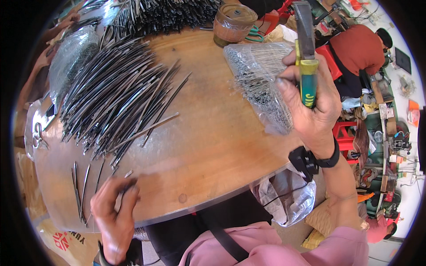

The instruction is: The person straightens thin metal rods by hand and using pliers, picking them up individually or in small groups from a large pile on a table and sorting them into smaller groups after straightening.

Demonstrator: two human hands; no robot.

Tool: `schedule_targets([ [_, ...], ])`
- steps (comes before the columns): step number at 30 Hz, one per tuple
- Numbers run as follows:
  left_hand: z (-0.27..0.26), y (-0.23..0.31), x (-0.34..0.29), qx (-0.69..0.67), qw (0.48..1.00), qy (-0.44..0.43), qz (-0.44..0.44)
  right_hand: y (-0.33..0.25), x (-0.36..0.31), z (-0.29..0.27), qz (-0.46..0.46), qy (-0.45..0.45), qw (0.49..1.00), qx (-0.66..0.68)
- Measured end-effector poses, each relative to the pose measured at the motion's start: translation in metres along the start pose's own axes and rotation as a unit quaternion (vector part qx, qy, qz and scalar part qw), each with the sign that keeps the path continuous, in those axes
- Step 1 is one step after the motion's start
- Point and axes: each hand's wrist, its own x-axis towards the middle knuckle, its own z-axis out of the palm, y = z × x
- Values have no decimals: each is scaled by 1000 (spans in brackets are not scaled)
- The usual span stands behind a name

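My right hand (317, 104) clasps a tool (308, 73) with a green-and-yellow handle and flat grey metal head, just right of a clear bag (274, 126) of thin wires (262, 66). The head points away from me, long axis nearly lengthwise. My left hand (114, 204) curls before slender dark strips (115, 93) on the wooden table (213, 133); whether it pinches anything, I can't tell.

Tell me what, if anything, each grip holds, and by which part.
Right grip: a metal tool, by its green and yellow handle. Left grip: cannot be told.
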Motion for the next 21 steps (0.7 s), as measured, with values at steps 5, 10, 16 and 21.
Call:
schedule_targets([
  [5,35,-2,63,322,905,33,277,3,-5,-18,-65,-32,988,-139],
  [10,41,-18,80,370,883,1,288,10,-12,-33,-55,-39,988,-141],
  [16,41,-20,65,372,879,75,289,-24,-22,-69,-4,15,994,-105],
  [21,34,-15,57,427,862,70,262,-40,-58,-78,344,89,911,208],
])
